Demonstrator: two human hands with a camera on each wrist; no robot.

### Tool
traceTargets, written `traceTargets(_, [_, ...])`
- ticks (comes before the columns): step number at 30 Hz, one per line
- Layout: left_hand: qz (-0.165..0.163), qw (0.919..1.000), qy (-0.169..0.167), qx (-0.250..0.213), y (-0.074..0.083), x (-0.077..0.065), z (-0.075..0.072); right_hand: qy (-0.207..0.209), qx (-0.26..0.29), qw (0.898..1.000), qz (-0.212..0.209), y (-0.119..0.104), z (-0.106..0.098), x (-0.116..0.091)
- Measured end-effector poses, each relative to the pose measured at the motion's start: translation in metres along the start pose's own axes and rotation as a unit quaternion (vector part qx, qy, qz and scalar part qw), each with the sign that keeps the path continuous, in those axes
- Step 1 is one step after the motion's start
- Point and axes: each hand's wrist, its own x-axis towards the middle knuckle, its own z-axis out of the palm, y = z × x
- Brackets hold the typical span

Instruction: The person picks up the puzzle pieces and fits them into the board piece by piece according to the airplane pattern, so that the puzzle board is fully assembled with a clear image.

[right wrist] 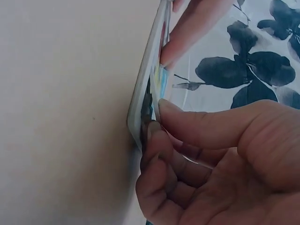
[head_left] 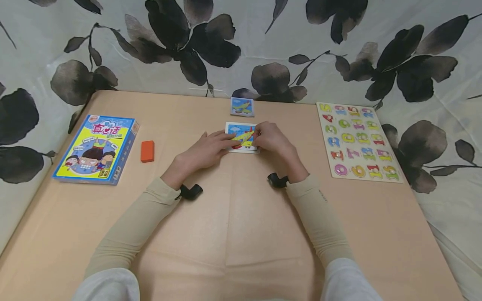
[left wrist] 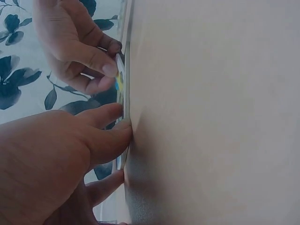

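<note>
A small picture puzzle board (head_left: 235,127) with a yellow-and-red airplane on blue lies toward the far side of the table. My left hand (head_left: 205,150) rests on its left part, fingers stretched over the picture and thumb at the near edge. At the right side, my right hand (head_left: 274,141) pinches a thin puzzle piece (right wrist: 156,98) between thumb and forefinger. In the right wrist view, a dark gap shows between this piece and the board below, and the other fingers are curled. Part of the picture is hidden under both hands.
Behind the board lies a smaller blue picture card (head_left: 242,108). An orange block (head_left: 147,151) and a blue-yellow game box (head_left: 96,150) are on the left. A sheet of colorful letter-like shapes (head_left: 357,142) lies on the right. Floral cloth (head_left: 263,25) hangs behind the table.
</note>
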Motion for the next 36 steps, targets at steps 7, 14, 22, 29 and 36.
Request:
traceTargets(7, [0.002,1.0000,0.002,0.001,0.001,0.000,-0.001,0.022,-0.045,0.999,0.016,-0.002,0.004,0.002])
traceTargets(14, [0.003,1.0000,0.000,0.000,0.002,0.001,-0.001,0.032,-0.045,0.998,0.014,0.004,0.004,0.001])
traceTargets(22, [0.000,1.0000,0.003,0.003,0.000,0.000,0.001,0.023,-0.023,0.999,0.020,0.007,0.005,0.002])
traceTargets(29, [-0.004,0.9999,0.000,-0.012,0.000,0.000,-0.001,0.017,-0.012,1.000,0.016,0.011,0.004,0.004])
traceTargets(36, [-0.006,0.9997,0.006,-0.023,0.000,0.000,0.001,0.014,0.000,1.000,0.025,0.013,0.004,0.005])
